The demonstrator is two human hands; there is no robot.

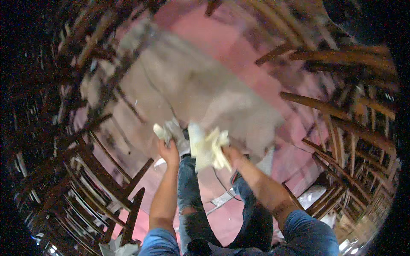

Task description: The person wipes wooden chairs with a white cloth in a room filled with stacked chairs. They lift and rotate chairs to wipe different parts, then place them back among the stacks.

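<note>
My left hand (169,152) grips a small crumpled pale rag (163,131), held up in front of me. My right hand (232,155) holds a larger crumpled pale yellow cloth (208,148) that hangs beside the left one, the two cloths almost touching. Both arms reach forward from blue sleeves over my legs in blue jeans (190,187). A white shoe (181,143) shows just behind the cloths. The view is blurred by motion.
A worn grey mat (200,89) lies on a pink floor (239,55). Stacks of brown wooden chair frames (341,111) crowd the right side, and more wooden frames (85,170) stand at the left. A dark cable (224,185) trails on the floor by my feet.
</note>
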